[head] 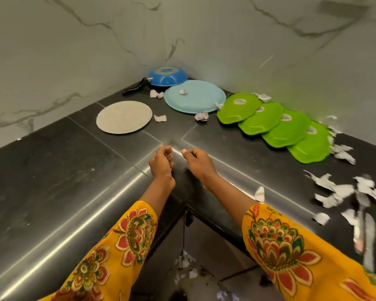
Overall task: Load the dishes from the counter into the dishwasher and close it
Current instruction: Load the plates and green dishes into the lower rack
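Observation:
On the black corner counter [52, 170] lie a round grey-white plate [124, 117], a light blue plate [194, 96], an upside-down blue pan [168, 76] with a black handle in the corner, and several green plates [274, 124] overlapping face down along the right wall. My left hand [162, 161] and my right hand [195, 159] hover side by side over the counter's inner corner, fingers loosely curled, holding nothing. Both are well short of the dishes. No dishwasher is in view.
Torn white paper scraps [343, 192] litter the counter at the right, with a few near the plates and on the floor [187, 261] below. Marble walls close the corner behind the dishes. A blurred utensil [360, 231] lies at the right edge.

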Motion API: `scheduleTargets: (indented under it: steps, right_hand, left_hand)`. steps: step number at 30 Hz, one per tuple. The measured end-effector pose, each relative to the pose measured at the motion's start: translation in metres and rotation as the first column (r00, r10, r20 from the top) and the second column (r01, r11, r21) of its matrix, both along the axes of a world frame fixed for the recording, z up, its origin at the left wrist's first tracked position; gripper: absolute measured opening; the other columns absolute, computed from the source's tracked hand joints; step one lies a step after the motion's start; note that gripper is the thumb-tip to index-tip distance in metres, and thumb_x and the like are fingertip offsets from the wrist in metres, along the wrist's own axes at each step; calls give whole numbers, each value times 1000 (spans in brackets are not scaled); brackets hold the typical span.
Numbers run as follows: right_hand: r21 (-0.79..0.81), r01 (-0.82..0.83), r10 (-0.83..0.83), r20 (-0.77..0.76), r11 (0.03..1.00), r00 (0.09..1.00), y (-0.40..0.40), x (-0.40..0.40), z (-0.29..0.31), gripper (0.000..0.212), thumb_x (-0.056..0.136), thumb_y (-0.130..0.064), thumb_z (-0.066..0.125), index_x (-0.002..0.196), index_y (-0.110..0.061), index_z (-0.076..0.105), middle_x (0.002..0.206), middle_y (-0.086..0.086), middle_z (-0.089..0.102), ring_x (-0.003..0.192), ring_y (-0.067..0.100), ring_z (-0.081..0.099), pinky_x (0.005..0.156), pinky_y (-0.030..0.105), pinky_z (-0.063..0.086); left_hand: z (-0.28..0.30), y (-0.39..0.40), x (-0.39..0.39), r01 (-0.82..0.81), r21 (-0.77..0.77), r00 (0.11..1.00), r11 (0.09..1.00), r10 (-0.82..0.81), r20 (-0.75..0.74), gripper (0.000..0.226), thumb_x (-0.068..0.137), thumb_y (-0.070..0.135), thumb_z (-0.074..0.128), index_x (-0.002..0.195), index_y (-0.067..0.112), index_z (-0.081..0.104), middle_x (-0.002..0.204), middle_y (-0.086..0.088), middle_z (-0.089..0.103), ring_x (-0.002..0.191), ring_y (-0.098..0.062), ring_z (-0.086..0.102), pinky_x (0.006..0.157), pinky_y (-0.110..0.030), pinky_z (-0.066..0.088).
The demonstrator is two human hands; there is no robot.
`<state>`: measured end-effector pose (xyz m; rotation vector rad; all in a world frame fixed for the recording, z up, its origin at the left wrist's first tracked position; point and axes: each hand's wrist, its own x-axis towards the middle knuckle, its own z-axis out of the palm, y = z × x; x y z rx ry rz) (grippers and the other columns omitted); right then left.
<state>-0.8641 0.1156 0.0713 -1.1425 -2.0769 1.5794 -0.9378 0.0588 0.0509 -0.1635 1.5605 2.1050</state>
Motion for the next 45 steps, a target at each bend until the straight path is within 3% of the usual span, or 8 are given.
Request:
scheduleTargets:
  steps: [8,11,13,16,20,27,39,45]
  right_hand:
    - [-8,-81,82,19,997,996,19,-115,-8,44,96,-35,49,108,6,62,105,22,65,99,32,59,91,43,45]
    - [-11,-127,127,26,992,991,26,-155,-11,44,96,-35,48,112,5,59,97,17,62,92,27,56,93,43,44]
    - [-31,-176,177,45,984,983,31,-181,-15,39,96,-38,48,113,-6,62,106,9,63,103,24,54,94,39,44]
    - [-63,-201,203,30,978,979,39,-208,-18,18,96,-35,47,93,-23,60,97,-1,59,103,23,50,79,28,43]
    - [-68,-182,184,22,981,983,47,-233,-20,50,97,-33,46,141,-9,40,144,9,43,134,27,37,109,36,31]
    - [-90,-71,69,-28,993,997,48,-249,-30,55,94,-30,51,144,-12,36,146,7,42,134,26,36,111,43,32]
    - [-299,91,-129,-111,950,985,63,-194,-23,46,92,-21,59,134,-13,44,141,6,45,126,19,44,92,25,38]
    - [-235,208,-234,-89,949,968,67,-121,-9,43,91,-21,59,130,-9,49,133,4,52,118,20,50,94,32,43]
  left_hand:
    - [-5,4,-124,-166,-80,986,983,166,4,12,91,20,50,83,14,58,70,2,47,56,-8,37,47,-20,31]
    - [-5,2,-173,-253,-161,966,954,240,-98,27,87,22,53,109,8,62,102,-6,66,93,-15,62,78,-35,53]
    - [-8,1,-207,-307,-253,948,917,269,-173,29,85,31,53,109,15,60,122,-11,59,113,-27,56,98,-41,46]
    - [-4,-1,-245,-345,-418,934,841,265,-238,34,87,38,51,112,15,57,133,-11,46,121,-28,44,105,-40,37]
    - [-3,-1,-290,-295,-581,952,759,179,-249,24,90,36,50,108,20,54,142,-9,36,130,-29,30,105,-37,29]
    - [-6,7,-314,-152,-746,960,648,-83,-268,74,83,48,64,142,14,36,149,-9,31,137,-34,21,112,-51,22]
    - [8,9,-264,-240,-621,970,746,202,-132,55,95,38,47,141,11,36,147,-12,34,130,-32,40,107,-43,37]
    - [26,16,-182,-250,-520,968,817,222,-115,41,99,20,41,138,6,42,139,-11,47,121,-27,51,99,-36,44]
